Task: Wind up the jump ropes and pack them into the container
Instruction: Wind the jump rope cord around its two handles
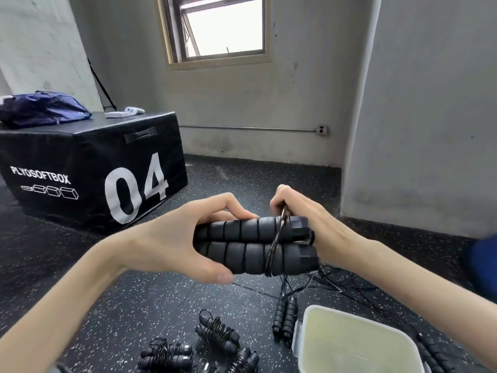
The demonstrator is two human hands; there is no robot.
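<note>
Above the speckled floor (161, 292), the left hand (172, 238) grips two foam handles (242, 243) side by side, fingers curled round them. The right hand (304, 211) pinches the thin cord (277, 238), looping it round the pair near their capped ends. The foam looks light and grippy, the cord springy. The container (349, 343) sits near the floor's lower right, wound ropes (215, 337) beside it.

The left hand (172, 238) grips two black foam handles (250, 244) held side by side. The right hand (309, 222) pinches the rope (277, 238) wrapped around them, above the container (304, 343) on the floor.
</note>
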